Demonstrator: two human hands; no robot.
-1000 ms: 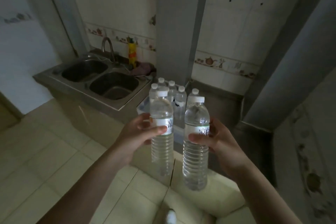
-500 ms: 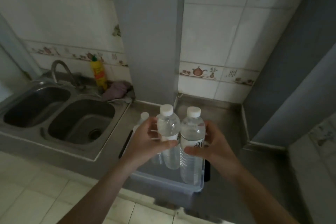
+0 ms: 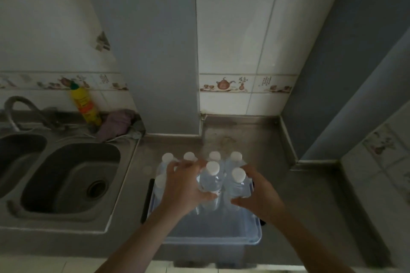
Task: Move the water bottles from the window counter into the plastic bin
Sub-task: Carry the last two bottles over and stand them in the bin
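Observation:
A clear plastic bin (image 3: 244,240) stands on the steel counter (image 3: 299,195) right of the sink. Several white-capped water bottles (image 3: 235,158) stand upright along its far side. My left hand (image 3: 184,186) grips a clear water bottle (image 3: 211,180), held upright and low inside the bin. My right hand (image 3: 257,193) grips a second water bottle (image 3: 238,184) just to its right, also upright inside the bin. The two held bottles sit side by side, in front of the back row. Whether their bases touch the bin floor is hidden by my hands.
A double steel sink (image 3: 66,182) with a faucet (image 3: 20,108) lies to the left. A yellow detergent bottle (image 3: 85,106) and a purple cloth (image 3: 116,124) sit behind it. A grey pillar (image 3: 159,51) rises behind the bin; tiled walls close in the corner.
Both hands have lowered the two bottles down into the bin, next to the standing ones. My view has moved closer and tilted down over the counter.

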